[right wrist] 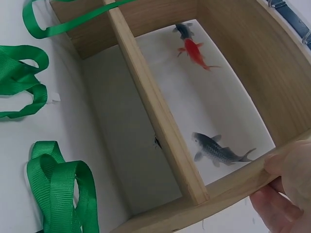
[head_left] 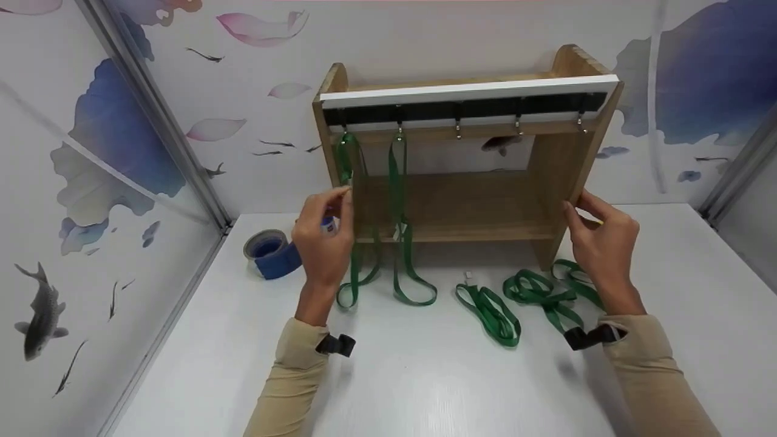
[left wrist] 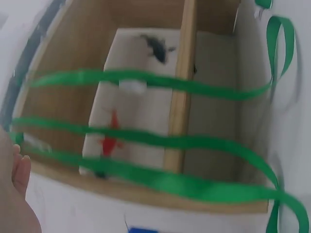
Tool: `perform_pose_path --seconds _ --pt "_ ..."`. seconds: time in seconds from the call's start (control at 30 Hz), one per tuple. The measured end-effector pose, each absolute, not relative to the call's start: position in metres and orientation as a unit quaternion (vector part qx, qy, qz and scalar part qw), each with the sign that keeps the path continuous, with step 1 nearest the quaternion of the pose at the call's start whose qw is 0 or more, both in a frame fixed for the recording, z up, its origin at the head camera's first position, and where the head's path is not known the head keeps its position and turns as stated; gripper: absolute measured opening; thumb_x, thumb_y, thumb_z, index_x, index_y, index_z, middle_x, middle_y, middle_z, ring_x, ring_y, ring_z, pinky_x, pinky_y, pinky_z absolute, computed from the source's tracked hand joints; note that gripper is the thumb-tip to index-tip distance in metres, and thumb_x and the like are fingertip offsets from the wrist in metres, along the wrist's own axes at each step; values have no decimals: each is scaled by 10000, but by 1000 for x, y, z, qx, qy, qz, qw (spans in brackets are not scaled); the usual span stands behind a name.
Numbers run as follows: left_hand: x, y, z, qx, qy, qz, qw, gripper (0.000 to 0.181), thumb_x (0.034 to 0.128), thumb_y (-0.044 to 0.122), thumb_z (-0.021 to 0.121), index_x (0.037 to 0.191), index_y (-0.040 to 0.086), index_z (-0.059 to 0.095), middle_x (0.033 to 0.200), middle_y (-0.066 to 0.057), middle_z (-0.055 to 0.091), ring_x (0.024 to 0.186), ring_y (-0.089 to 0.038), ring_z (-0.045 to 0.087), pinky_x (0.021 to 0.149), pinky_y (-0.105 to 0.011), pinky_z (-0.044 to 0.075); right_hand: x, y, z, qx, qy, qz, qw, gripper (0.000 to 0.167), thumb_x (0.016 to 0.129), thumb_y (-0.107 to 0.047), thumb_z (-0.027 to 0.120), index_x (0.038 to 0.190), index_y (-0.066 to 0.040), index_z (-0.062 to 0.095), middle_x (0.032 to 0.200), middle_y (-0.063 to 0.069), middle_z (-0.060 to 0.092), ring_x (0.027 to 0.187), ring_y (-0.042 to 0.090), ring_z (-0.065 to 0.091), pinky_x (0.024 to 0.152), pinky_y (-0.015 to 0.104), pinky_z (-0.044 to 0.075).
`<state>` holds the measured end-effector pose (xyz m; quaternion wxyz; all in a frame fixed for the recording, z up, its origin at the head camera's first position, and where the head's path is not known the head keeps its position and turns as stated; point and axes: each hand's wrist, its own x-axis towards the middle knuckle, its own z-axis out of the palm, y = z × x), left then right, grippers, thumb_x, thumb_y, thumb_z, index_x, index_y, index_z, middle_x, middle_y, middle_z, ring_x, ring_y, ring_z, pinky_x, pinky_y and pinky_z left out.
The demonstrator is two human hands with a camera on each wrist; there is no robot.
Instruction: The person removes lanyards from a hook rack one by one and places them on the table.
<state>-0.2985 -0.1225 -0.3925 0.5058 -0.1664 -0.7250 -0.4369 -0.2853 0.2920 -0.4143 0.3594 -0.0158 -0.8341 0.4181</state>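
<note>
In the head view, a wooden rack (head_left: 461,200) stands tilted, a row of small hooks along its white-and-black front bar (head_left: 428,112). Green lanyards (head_left: 397,182) hang from the two leftmost hooks. My left hand (head_left: 325,240) pinches the rack's left side panel, its fingertips beside the first hanging lanyard (head_left: 346,158); blur hides the exact contact in the left wrist view, where the hand (left wrist: 17,194) shows at the left edge. With thumb and fingers, my right hand (head_left: 604,243) grips the right side panel (head_left: 561,164), also seen in the right wrist view, hand (right wrist: 286,189) at lower right.
On the white table (head_left: 413,376), a folded green lanyard (head_left: 495,315) and a loosely looped one (head_left: 537,291) lie before the rack, with more green strap by my right wrist. Blue tape (head_left: 273,255) lies left of the rack. Printed panels stand behind and at the sides.
</note>
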Motion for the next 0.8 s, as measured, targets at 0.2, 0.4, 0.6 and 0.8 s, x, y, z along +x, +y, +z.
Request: perform_pose_path --seconds 0.2,0.4,0.6,0.8 --pt "-287 -82 -395 -193 -782 -411 425 317 1011 312 796 1247 100 789 1029 -53 783 883 -134 760 811 -264 669 -285 291 -415 -18 -834 421 357 442 1037 -208 753 1469 -150 677 1431 110 727 1319 335 717 955 387 595" --pt "-294 -61 -401 -143 -824 -388 388 446 972 360 832 1271 34 779 1047 -91 776 906 -172 783 809 -279 677 -285 290 -417 -19 -833 419 360 445 1037 -224 753 1471 -156 675 1438 102 723 1326 338 711 951 405 596" --pt "-300 -52 -406 -135 -838 -378 370 344 1002 274 806 1228 15 790 1081 -121 781 932 -203 788 819 -262 674 -285 288 -419 -21 -834 421 355 452 1038 -247 752 1476 -168 671 1454 93 711 1327 337 708 949 418 599" --pt "-305 -55 -407 -135 -833 -403 355 237 1018 172 781 1214 40 803 1107 -107 754 966 -197 778 868 -269 671 -286 289 -418 -20 -830 423 362 448 1038 -256 753 1473 -184 673 1452 69 713 1328 321 709 951 396 603"
